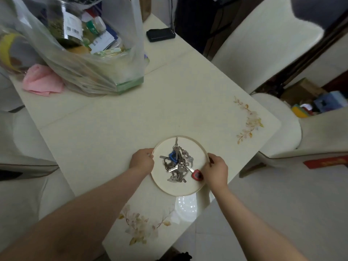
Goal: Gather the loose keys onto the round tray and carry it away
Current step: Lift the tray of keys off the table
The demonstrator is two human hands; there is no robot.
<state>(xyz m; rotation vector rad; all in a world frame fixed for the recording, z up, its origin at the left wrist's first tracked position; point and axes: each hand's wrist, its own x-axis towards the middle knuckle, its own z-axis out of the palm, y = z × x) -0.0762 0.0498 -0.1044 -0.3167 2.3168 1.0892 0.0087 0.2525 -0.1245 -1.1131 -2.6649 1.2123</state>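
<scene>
Near the table [105,129] edge, left hand [142,160] and right hand [216,171] grip the round tray [195,147] rim; tilting could spill the heaped keys [177,164], the red-headed key [197,174] first

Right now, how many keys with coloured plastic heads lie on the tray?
2: a blue-headed key mid-pile and a red-headed key near the right hand. The pile may hide others.

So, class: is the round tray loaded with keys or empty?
Loaded. A heap of keys lies on the round tray, and the left hand and right hand grip its rim.
</scene>
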